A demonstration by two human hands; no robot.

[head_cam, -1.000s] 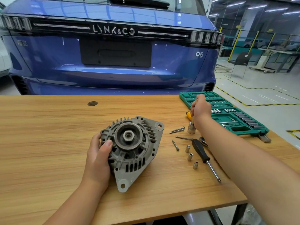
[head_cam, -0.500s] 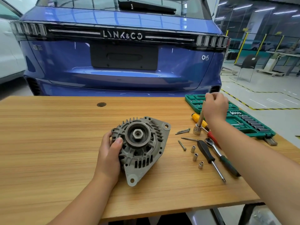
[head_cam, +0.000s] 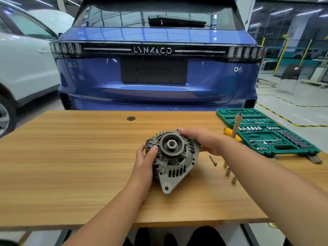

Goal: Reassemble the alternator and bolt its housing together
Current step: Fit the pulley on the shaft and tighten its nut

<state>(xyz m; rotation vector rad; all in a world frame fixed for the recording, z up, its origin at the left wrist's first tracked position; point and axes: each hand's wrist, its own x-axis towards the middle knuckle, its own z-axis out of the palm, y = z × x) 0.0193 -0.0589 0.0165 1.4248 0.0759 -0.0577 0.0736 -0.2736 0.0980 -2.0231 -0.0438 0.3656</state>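
The grey alternator (head_cam: 174,162) lies on the wooden table (head_cam: 74,157) with its pulley and nut facing up. My left hand (head_cam: 144,161) grips its left side, the thumb pressed on the front face beside the pulley. My right hand (head_cam: 204,140) holds the upper right rim, fingers curled over the top edge. One long bolt (head_cam: 213,160) lies just right of the housing. Small sockets (head_cam: 228,171) stand beside my right forearm. A socket extension bar (head_cam: 236,125) stands upright behind my right hand, free of it.
An open green socket case (head_cam: 269,134) sits at the table's right end, with a yellow-handled screwdriver (head_cam: 228,132) in front of it. A blue car (head_cam: 156,71) stands close behind the table and a white car (head_cam: 23,68) at the left. A round hole (head_cam: 131,118) marks the tabletop.
My right hand has let go of the upright extension bar and moved left onto the alternator's upper right rim. The left hand keeps its grip. The view has tilted upward.
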